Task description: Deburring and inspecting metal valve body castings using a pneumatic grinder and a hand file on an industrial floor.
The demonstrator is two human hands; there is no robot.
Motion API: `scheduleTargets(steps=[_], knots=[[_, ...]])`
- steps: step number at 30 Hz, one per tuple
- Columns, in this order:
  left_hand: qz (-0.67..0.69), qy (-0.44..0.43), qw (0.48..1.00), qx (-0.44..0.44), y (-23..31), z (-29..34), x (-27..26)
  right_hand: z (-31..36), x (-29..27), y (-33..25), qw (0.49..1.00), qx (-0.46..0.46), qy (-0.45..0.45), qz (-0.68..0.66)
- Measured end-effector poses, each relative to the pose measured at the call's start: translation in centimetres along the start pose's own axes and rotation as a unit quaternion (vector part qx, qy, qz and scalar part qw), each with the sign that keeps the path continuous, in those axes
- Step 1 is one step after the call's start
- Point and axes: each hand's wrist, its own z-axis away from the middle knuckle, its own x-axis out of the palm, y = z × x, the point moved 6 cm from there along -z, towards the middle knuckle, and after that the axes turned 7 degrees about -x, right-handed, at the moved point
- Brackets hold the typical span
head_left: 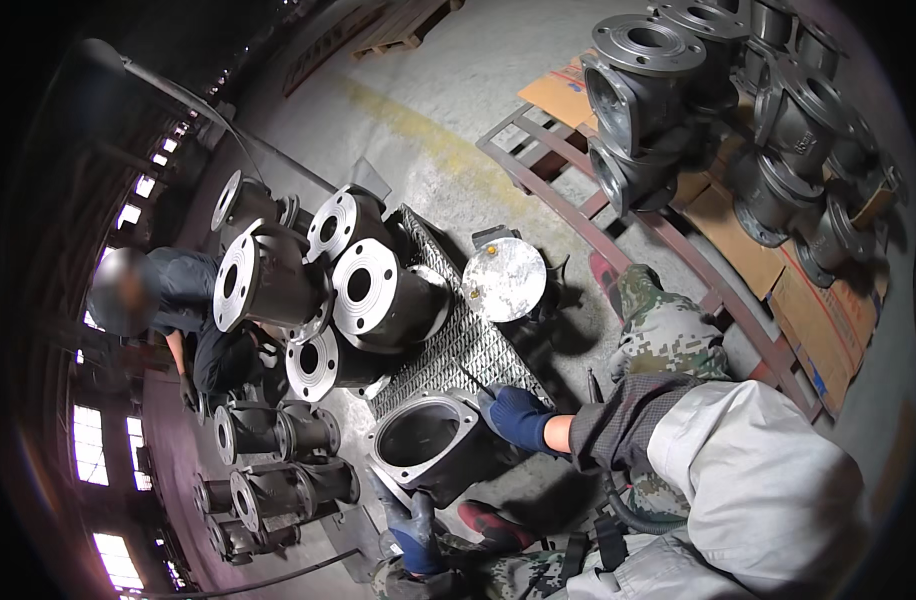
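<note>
A grey cast-metal valve body [460,470] stands tilted in front of me, its machined flange and wide round bore facing up. My left hand [415,538], in a blue glove with greyish fingers, is closed around the near-left edge of the flange. Across the bore, my right hand [518,415], also in a blue glove, has its fingers curled at the right-hand flange corner. A thin dark strip shows beside those fingers; what it is, I cannot tell. The underside of the casting is hidden.
A metal mesh bench [456,352] carries several flanged castings [383,295]. Beside it is a round metal plate [505,280]. More castings [268,495] lie on the floor at left, near another person [188,290]. Castings stand on a cardboard-covered red rack [668,235] at right.
</note>
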Motion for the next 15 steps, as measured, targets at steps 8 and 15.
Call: scheduleTargets(steps=[8, 15], knots=[[-0.025, -0.005, 1.0, -0.015, -0.5, -0.9, -1.1, 0.2, -0.9, -1.0, 0.999, -0.018, -0.033, -0.024], [0.014, 0.052, 0.998, -0.03, -2.9, -1.4, -2.0, 0.6, -0.2, 3.2, 0.994, -0.1, -0.041, 0.017]])
